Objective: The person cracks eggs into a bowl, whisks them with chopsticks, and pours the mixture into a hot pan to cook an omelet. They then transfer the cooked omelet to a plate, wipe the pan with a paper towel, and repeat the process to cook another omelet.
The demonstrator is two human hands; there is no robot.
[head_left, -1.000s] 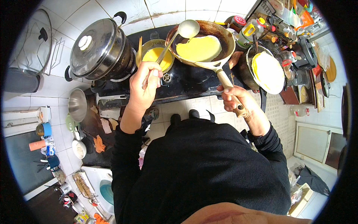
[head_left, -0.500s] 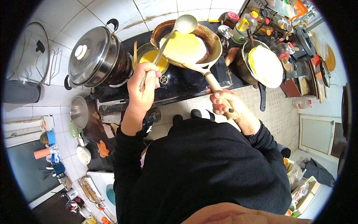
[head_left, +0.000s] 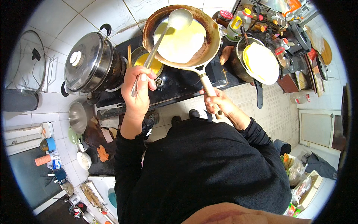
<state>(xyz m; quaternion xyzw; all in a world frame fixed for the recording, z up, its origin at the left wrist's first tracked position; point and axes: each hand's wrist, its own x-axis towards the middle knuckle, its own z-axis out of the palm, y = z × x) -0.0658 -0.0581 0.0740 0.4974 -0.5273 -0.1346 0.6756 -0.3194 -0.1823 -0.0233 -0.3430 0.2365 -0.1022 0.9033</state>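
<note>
My left hand (head_left: pixel 137 87) is closed round the handle of a metal ladle (head_left: pixel 180 18), whose bowl hangs over the pan. With my right hand (head_left: pixel 220 104) I grip the pale handle of a frying pan (head_left: pixel 212 41), browned along its inner wall. A thin yellow egg pancake (head_left: pixel 184 45) covers much of the pan's base; the ladle hides part of it. Beside my left hand stands a bowl of yellow batter (head_left: pixel 144 61), with chopsticks (head_left: pixel 129 56) at its left edge. To the right, a round stack of yellow pancakes (head_left: pixel 259 63) lies over a dark pot (head_left: pixel 240 61).
A lidded steel steamer pot (head_left: pixel 87 61) occupies the left of the black stove (head_left: pixel 179 86). Bottles and jars (head_left: pixel 238 24) crowd the back right. A long black handle (head_left: pixel 259 95) juts past the counter edge. A steel bowl (head_left: pixel 77 117) sits at left.
The pan has risen and tilted, so more of its inside shows. My right hand has shifted slightly left with it. My left hand and the ladle have moved a little left.
</note>
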